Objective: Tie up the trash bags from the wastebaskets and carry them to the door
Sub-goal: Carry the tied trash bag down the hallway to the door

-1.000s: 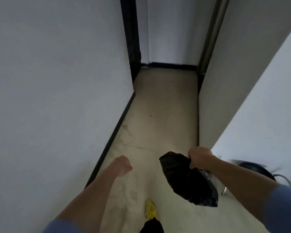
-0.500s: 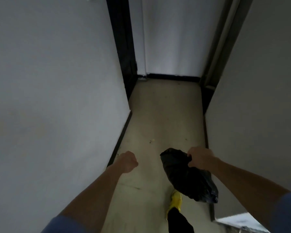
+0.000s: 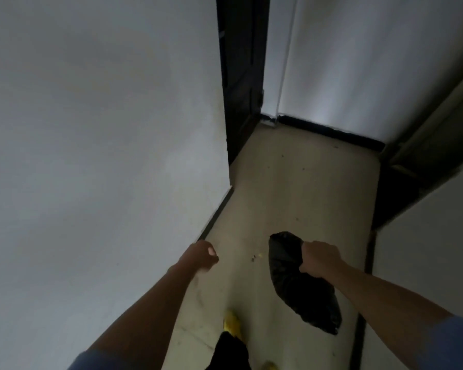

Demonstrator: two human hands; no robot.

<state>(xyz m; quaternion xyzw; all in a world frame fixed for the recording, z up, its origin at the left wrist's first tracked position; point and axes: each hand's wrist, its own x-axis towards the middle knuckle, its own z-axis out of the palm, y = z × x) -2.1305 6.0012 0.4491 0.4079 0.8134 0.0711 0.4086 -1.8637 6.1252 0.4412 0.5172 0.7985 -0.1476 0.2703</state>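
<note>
A black trash bag [image 3: 300, 287] hangs in front of me over the hallway floor, low and right of centre. My right hand [image 3: 318, 259] grips it at its upper part, fingers curled round the plastic. My left hand [image 3: 202, 256] is held out to the left of the bag, apart from it, curled into a loose fist with nothing in it. A dark doorway [image 3: 239, 76] opens on the left at the far end of the corridor.
A narrow corridor with a beige floor [image 3: 305, 188] runs ahead. A white wall [image 3: 104, 129] is close on the left, another wall [image 3: 425, 276] on the right with a dark opening [image 3: 401, 188]. A white end wall [image 3: 358, 62] closes the passage. My yellow shoe [image 3: 231, 323] is below.
I have walked forward along the corridor; the end wall and left doorway are nearer. The bag stays in my right hand, swinging slightly. The fan at the right has dropped out of view.
</note>
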